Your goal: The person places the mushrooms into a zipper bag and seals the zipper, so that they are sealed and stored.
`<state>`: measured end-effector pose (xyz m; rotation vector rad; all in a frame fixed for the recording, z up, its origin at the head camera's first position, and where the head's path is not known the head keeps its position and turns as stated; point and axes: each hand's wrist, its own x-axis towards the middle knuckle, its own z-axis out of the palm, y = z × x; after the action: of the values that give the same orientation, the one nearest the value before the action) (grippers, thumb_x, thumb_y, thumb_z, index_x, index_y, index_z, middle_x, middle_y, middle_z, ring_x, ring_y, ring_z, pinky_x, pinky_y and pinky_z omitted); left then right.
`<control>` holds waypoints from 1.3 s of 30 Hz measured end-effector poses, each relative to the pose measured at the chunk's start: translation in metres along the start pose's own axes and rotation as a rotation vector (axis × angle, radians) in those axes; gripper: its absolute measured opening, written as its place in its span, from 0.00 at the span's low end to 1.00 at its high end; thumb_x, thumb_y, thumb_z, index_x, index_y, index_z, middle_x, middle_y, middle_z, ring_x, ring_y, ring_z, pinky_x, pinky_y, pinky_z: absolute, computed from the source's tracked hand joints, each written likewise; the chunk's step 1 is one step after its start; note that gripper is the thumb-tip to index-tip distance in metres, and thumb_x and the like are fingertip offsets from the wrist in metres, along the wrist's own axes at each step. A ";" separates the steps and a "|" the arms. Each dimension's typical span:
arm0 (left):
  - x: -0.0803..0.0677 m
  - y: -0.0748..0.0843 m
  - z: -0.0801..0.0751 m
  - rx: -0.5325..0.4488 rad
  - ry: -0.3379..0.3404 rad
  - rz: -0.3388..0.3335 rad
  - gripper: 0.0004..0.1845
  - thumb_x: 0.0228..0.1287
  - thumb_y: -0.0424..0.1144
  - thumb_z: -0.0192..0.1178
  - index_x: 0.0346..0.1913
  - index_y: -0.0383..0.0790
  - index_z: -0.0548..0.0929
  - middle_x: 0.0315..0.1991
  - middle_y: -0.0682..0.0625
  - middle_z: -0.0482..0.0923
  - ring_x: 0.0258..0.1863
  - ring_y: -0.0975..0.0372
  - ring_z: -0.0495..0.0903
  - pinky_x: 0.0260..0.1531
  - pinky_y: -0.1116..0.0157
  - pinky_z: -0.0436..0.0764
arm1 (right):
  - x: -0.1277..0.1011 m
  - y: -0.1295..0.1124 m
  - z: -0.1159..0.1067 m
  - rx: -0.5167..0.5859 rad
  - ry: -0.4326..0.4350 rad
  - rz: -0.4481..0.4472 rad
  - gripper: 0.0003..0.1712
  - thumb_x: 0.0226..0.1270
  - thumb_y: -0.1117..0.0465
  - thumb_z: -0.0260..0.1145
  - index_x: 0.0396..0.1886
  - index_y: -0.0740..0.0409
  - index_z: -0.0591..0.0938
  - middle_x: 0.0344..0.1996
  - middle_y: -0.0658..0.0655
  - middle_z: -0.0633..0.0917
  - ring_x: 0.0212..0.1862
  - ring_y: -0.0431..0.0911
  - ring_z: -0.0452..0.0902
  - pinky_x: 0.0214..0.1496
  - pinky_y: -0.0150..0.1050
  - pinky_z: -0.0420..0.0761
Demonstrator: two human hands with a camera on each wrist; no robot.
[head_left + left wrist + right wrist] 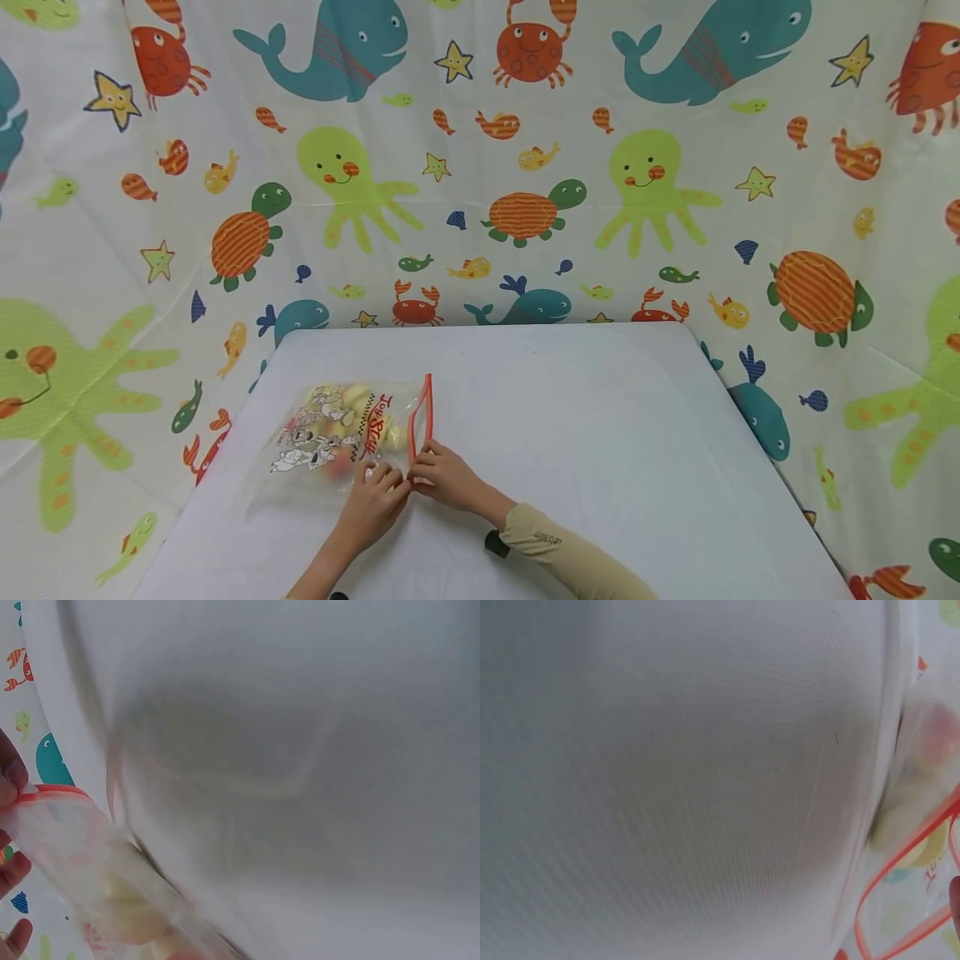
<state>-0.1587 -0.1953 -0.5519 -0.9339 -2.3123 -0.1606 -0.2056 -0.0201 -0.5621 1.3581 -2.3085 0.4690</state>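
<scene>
A clear zip bag (377,423) with cartoon print and a red zip edge (429,408) lies on the left part of the table. Round pale-yellow and reddish things (357,395) show through its plastic. At the near end of the zip, my left hand (375,502) pinches the bag's edge. Right beside it, my right hand (448,477) grips the same corner with curled fingers. The left wrist view shows fingertips (13,776) on the red strip. In the right wrist view the zip edge (889,862) gapes in a loop, and most of that hand is out of frame.
The bag and both hands are over a white-covered table (600,433). Behind and at the sides hangs a curtain (450,183) printed with sea animals. A small black object (496,544) shows by the right cuff.
</scene>
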 end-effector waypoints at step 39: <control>0.000 0.004 0.000 0.000 0.013 0.052 0.30 0.70 0.48 0.21 0.22 0.47 0.74 0.26 0.53 0.72 0.30 0.60 0.71 0.36 0.57 0.66 | -0.002 -0.001 0.003 0.020 0.006 0.102 0.06 0.51 0.54 0.68 0.30 0.44 0.80 0.32 0.40 0.82 0.42 0.38 0.69 0.45 0.28 0.71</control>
<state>-0.1559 -0.1920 -0.5530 -0.9893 -2.2741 -0.1450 -0.2045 -0.0205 -0.5653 1.2503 -2.3827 0.5291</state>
